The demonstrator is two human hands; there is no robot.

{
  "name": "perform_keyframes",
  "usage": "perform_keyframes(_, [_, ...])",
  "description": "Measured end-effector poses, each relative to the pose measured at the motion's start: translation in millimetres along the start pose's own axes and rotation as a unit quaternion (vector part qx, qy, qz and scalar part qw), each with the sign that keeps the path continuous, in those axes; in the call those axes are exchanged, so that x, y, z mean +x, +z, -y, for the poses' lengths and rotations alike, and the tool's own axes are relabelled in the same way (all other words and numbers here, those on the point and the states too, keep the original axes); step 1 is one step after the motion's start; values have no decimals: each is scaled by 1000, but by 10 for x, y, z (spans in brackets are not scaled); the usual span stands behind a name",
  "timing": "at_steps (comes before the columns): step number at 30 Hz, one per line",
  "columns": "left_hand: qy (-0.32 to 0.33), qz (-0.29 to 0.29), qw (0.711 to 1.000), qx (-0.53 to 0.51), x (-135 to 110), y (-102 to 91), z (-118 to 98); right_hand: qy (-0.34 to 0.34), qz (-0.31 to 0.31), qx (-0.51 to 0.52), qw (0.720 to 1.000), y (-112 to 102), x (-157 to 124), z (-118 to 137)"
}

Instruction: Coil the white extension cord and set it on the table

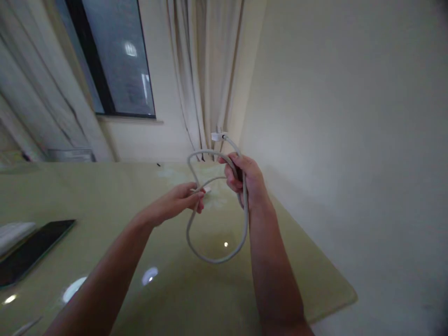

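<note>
A pale grey power cable (pixel 217 260) hangs in a loose coil between my hands, above the table. My right hand (pixel 249 179) is closed round the coil's right side. Above that hand, the white plug (pixel 217 136) sticks up with its metal prongs pointing upward. My left hand (pixel 185 196) pinches the cable on the coil's left side. Beside its fingertips is a small white end piece (pixel 207 190), partly hidden by the fingers.
The pale table (pixel 168 289) has a glossy top, with a rounded corner near the right wall (pixel 350 140). At the left lie a dark flat tablet-like object (pixel 42 247) and a white item (pixel 16 233). Behind are curtains (pixel 206 70) and a window (pixel 119 56).
</note>
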State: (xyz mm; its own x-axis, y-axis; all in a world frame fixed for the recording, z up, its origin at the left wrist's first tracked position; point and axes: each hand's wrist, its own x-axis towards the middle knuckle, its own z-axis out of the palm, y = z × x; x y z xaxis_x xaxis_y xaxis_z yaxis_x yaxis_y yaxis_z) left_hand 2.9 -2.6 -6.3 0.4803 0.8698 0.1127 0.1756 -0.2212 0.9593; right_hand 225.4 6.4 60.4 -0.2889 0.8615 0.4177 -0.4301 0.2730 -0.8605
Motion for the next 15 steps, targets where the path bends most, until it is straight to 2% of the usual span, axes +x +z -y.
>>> perform_keyframes(2, [-6, -20, 997, -73, -8, 26, 21, -14, -46, -25, 999, -33, 28, -22])
perform_keyframes(4, [-6, -67, 983, -174, -8, 13, -8, -40, -126, -67, 989, -104, 64, -61])
perform_keyframes(6, [5, -128, 954, -269, -6, -35, -85, -56, -206, -137, 967, -225, 108, -114])
perform_keyframes(8, [19, -199, 922, -332, -12, -101, -188, -46, -252, -237, 937, -388, 156, -173])
perform_keyframes(10, [25, -268, 895, -357, -28, -169, -285, -1, -258, -363, 895, -560, 203, -246])
perform_keyframes(12, [25, -318, 874, -366, -52, -224, -355, 70, -233, -496, 834, -699, 248, -354])
perform_keyframes(14, [28, -333, 862, -380, -76, -261, -394, 127, -202, -582, 777, -780, 287, -516])
perform_keyframes(15, [30, -331, 858, -391, -84, -271, -405, 145, -189, -605, 760, -797, 301, -619])
